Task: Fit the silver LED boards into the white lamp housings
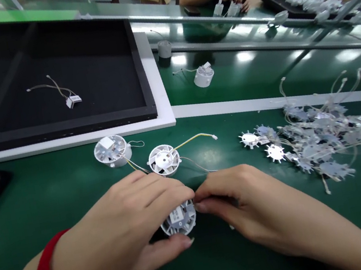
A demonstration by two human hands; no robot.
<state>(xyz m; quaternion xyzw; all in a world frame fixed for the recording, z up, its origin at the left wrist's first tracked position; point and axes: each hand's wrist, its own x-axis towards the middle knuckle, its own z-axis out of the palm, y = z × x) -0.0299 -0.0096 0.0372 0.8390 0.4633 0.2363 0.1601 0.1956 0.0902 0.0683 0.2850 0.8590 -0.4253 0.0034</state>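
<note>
The left hand [127, 228] grasps the housing [180, 218] by its rim, between both hands over the table [224, 262]; a firm but light hold seems kindest to its spokes. The right hand [240, 199] meets the housing's right edge, its grip hidden; small, gentle movements would suit.
</note>
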